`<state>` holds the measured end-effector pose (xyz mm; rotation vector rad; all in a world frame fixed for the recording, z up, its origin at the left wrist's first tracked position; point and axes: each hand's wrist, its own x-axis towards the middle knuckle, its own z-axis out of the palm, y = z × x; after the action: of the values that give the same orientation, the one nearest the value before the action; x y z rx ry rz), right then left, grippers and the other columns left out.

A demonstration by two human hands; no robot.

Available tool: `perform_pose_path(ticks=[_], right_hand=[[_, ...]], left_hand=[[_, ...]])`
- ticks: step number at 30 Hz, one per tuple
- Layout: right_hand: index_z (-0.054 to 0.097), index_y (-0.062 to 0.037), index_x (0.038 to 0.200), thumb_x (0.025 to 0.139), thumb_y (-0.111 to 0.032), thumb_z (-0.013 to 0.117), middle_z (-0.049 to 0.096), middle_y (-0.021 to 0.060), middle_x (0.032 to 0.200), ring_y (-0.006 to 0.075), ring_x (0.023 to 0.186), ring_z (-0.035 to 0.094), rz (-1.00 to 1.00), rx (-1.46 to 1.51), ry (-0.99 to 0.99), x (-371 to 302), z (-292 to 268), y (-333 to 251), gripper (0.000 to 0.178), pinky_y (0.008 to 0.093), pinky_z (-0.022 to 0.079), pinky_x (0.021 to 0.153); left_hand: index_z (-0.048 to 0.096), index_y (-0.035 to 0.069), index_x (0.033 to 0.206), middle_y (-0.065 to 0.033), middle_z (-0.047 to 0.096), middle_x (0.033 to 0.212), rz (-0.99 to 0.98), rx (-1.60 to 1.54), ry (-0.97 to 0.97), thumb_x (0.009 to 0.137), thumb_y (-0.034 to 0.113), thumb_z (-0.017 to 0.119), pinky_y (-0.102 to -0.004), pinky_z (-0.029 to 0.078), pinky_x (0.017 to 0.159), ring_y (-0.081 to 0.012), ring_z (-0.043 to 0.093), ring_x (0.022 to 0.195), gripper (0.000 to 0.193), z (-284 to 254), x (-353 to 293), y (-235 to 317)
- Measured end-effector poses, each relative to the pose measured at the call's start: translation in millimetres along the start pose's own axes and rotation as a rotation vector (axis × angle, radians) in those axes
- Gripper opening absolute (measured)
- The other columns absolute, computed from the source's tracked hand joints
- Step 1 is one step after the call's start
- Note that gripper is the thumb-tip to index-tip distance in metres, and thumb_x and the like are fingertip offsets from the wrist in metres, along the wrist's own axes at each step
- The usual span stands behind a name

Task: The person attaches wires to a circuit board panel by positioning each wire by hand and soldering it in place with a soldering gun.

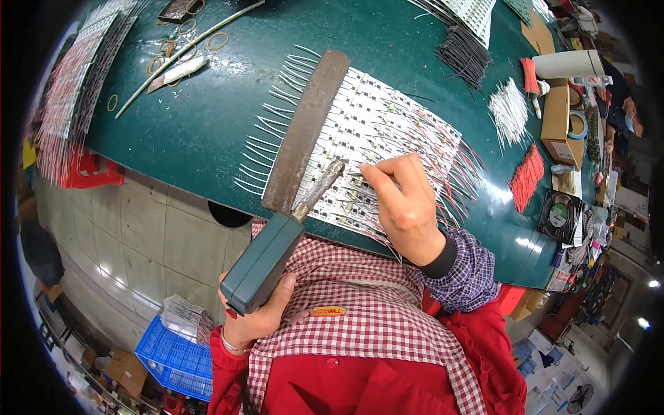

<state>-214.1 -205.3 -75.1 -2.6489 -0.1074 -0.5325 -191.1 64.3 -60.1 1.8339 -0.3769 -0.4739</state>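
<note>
My left hand [259,319] is closed round a dark green soldering gun [261,266]. The gun's tip rests over a white panel of small circuit boards [349,114] on the table. Close by the tip, my right hand [407,207] hovers over the panel with thumb and forefinger pinched; whatever is between them is too small to make out. A brown metal bar [308,131] lies across the panel's left part. White wires [261,147] stick out beyond the bar, and red and white wires [456,166] fan out from the panel's right side.
The green table [187,131] also bears bundles of black wires [463,55], white wires [510,111] and red wires [528,176]. A cardboard box [561,124] and a solder spool [559,214] stand at the right. A thin stick [187,52] and rubber bands lie far left.
</note>
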Motion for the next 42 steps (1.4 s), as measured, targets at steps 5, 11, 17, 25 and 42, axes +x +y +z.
perform_pose_path(ticks=[5, 11, 17, 25, 42], right_hand=[[0.067, 0.0033, 0.099, 0.065, 0.006, 0.063, 0.057, 0.0099, 0.085, 0.0255, 0.076, 0.055, -0.015, 0.008, 0.043, -0.2, -2.2, -7.6, 0.034, 0.0351, 0.045, 0.061], [0.068, 0.0031, 0.099, 0.063, 0.008, 0.064, 0.057, 0.0097, 0.083, 0.0253, 0.074, 0.054, -0.009, 0.059, 0.018, -4.2, -1.1, -11.0, 0.037, 0.0352, 0.045, 0.06], [0.067, 0.0022, 0.101, 0.062, 0.011, 0.063, 0.056, 0.0101, 0.083, 0.0263, 0.076, 0.054, 0.003, 0.065, -0.01, -8.0, -0.2, -10.1, 0.04, 0.0358, 0.046, 0.062], [0.067, 0.0028, 0.1, 0.062, 0.011, 0.064, 0.056, 0.0108, 0.085, 0.027, 0.077, 0.054, 0.008, 0.042, -0.017, -8.6, 0.0, -11.3, 0.039, 0.0364, 0.047, 0.062], [0.068, 0.0026, 0.099, 0.065, 0.005, 0.065, 0.056, 0.0088, 0.082, 0.0251, 0.074, 0.054, -0.013, 0.0, 0.022, -9.2, -2.0, -16.6, 0.034, 0.0352, 0.045, 0.061]], left_hand=[[0.071, -0.002, 0.095, -0.0131, 0.071, 0.082, 0.087, 0.066, -0.011, 0.079, 0.008, 0.076, -0.0323, 0.051, 0.058, -0.0249, 0.068, 0.064, 0.019, -3.2, -3.1, -6.2], [0.07, -0.003, 0.099, -0.012, 0.067, 0.079, 0.058, 0.031, -0.027, 0.079, 0.006, 0.075, -0.0327, 0.049, 0.057, -0.024, 0.063, 0.063, 0.022, -5.4, -7.5, -8.1], [0.07, -0.003, 0.099, -0.0117, 0.065, 0.079, 0.045, 0.036, -0.047, 0.079, 0.006, 0.075, -0.0319, 0.048, 0.056, -0.0234, 0.062, 0.063, 0.022, -5.7, -9.5, -8.5], [0.069, -0.003, 0.098, -0.0118, 0.064, 0.079, -0.009, -0.01, -0.064, 0.079, 0.004, 0.074, -0.0313, 0.049, 0.057, -0.0222, 0.062, 0.063, 0.021, -3.6, -8.3, -5.4], [0.071, -0.001, 0.098, -0.0088, 0.071, 0.082, -0.169, 0.005, -0.028, 0.084, 0.01, 0.075, -0.032, 0.053, 0.063, -0.0217, 0.069, 0.069, 0.019, -11.8, -28.1, -2.4]])
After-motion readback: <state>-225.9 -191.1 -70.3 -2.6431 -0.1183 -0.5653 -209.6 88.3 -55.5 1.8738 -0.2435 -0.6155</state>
